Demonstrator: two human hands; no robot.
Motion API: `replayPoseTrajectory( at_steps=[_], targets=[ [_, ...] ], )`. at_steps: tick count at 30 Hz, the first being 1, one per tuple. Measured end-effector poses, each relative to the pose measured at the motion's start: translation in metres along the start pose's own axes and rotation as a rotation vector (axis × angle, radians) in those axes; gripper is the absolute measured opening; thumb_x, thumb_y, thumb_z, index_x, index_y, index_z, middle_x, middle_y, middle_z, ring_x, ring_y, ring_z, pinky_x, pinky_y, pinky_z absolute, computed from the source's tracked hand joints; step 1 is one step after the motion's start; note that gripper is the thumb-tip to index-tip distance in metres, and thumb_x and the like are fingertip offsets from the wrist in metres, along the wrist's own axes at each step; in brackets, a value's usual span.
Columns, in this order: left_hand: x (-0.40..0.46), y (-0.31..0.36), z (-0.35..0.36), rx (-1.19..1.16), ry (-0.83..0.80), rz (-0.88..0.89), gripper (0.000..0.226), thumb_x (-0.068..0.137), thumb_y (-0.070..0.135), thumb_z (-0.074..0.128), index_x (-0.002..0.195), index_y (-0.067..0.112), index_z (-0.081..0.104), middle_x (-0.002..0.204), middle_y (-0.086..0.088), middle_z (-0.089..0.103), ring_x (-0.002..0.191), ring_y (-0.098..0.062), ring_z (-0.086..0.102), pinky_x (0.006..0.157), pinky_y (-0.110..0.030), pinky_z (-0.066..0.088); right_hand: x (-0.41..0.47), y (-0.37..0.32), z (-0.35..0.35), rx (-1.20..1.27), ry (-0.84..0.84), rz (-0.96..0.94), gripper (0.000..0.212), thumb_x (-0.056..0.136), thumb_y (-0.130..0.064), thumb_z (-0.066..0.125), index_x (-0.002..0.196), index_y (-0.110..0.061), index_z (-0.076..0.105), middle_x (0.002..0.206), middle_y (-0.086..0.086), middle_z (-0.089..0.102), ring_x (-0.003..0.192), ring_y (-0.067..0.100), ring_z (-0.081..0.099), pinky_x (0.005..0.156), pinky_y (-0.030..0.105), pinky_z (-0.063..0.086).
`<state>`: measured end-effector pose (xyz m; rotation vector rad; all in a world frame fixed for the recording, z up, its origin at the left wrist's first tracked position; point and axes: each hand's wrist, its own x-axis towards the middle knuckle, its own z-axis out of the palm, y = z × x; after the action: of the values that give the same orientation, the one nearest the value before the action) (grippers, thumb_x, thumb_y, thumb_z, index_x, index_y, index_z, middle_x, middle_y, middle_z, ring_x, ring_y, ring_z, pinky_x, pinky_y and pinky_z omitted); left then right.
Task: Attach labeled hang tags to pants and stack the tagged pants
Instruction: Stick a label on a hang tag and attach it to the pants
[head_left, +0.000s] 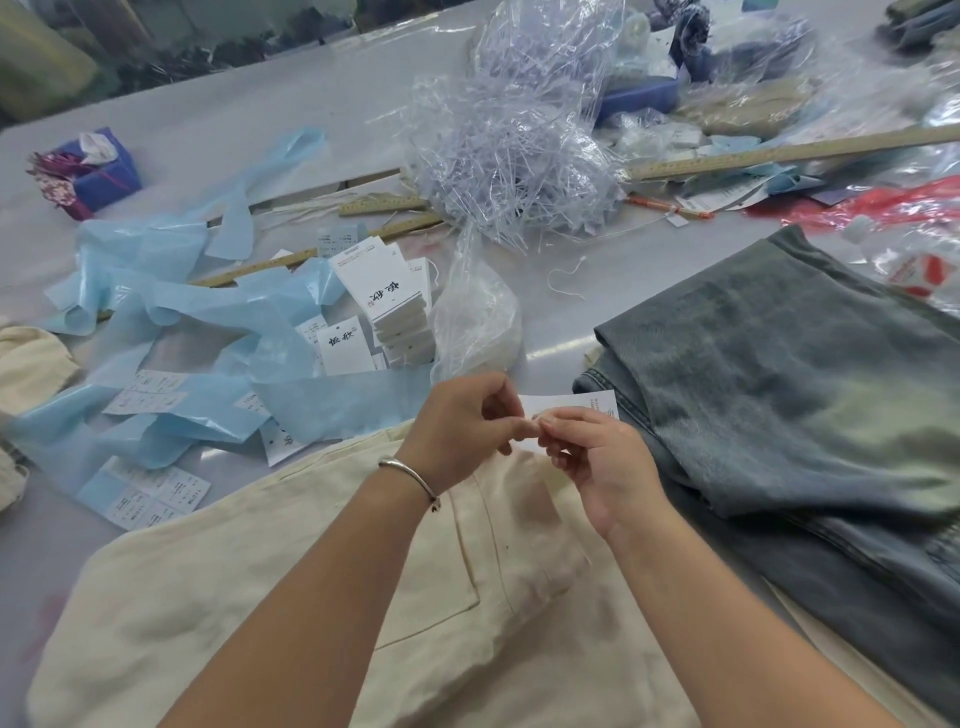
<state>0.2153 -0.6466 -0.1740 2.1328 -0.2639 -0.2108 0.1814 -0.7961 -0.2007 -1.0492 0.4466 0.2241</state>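
A cream pair of pants (322, 582) lies in front of me with its back pocket up. Above its waistband both hands meet on a white hang tag (566, 405). My left hand (462, 426) pinches the tag's near end, and my right hand (597, 457) pinches it from the right, fingertips touching. What passes between the fingertips is too small to tell. A stack of white hang tags (389, 301) with black characters stands behind, left of centre. Folded grey-blue jeans (789, 395) lie stacked at the right.
Light blue backing strips (171, 270) and small label sheets (150, 493) litter the left of the table. A heap of clear plastic tag fasteners (519, 150) sits at the back centre. Wooden rulers (779, 153), a tissue box (98, 171) and plastic bags (478, 317) lie around.
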Motion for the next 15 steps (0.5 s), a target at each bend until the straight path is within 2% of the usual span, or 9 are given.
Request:
replayPoseTrajectory(
  at_steps=[4,7,9,12,15],
  targets=[
    [0.001,-0.006,0.005,0.047,0.056,0.039,0.025,0.07,0.015,0.085,0.069,0.017,0.059,0.063,-0.001,0.066,0.051,-0.012,0.059,0.054,-0.022,0.048,-0.001,0.0,0.0,-0.011,0.033,0.002,0.008,0.079,0.006,0.063,0.078,0.002,0.07,0.061,0.009,0.063,0.054,0.012,0.051,0.053,0.02,0.037],
    [-0.007,-0.01,0.015,0.137,0.126,0.034,0.021,0.073,0.024,0.082,0.075,0.021,0.062,0.072,0.008,0.065,0.061,-0.005,0.056,0.062,-0.02,0.045,-0.003,0.0,-0.001,-0.18,0.075,-0.071,0.009,0.079,0.002,0.067,0.074,-0.003,0.072,0.062,0.005,0.064,0.055,0.01,0.054,0.058,0.022,0.038],
    [-0.014,-0.012,0.015,0.2,0.091,0.002,0.019,0.074,0.025,0.081,0.083,0.021,0.064,0.085,0.011,0.063,0.071,-0.006,0.059,0.068,-0.022,0.045,-0.006,0.004,0.003,-0.442,0.143,-0.23,0.007,0.079,-0.005,0.071,0.081,-0.011,0.073,0.068,-0.002,0.065,0.058,0.004,0.055,0.062,0.022,0.041],
    [-0.036,-0.029,-0.008,0.272,0.058,-0.011,0.024,0.078,0.021,0.077,0.098,0.019,0.065,0.104,0.008,0.054,0.087,-0.01,0.06,0.078,-0.026,0.047,-0.015,0.021,0.027,-0.831,0.207,-0.59,0.035,0.077,-0.013,0.076,0.109,-0.02,0.063,0.091,-0.005,0.056,0.077,0.009,0.052,0.07,0.021,0.042],
    [-0.087,-0.069,-0.061,0.357,0.175,-0.124,0.021,0.082,0.021,0.073,0.101,0.019,0.064,0.105,0.006,0.053,0.098,-0.013,0.057,0.082,-0.028,0.046,-0.022,0.047,0.07,-1.159,-0.063,-0.816,0.04,0.079,-0.017,0.073,0.117,-0.017,0.062,0.108,-0.002,0.06,0.099,0.019,0.054,0.084,0.029,0.043]
  ],
)
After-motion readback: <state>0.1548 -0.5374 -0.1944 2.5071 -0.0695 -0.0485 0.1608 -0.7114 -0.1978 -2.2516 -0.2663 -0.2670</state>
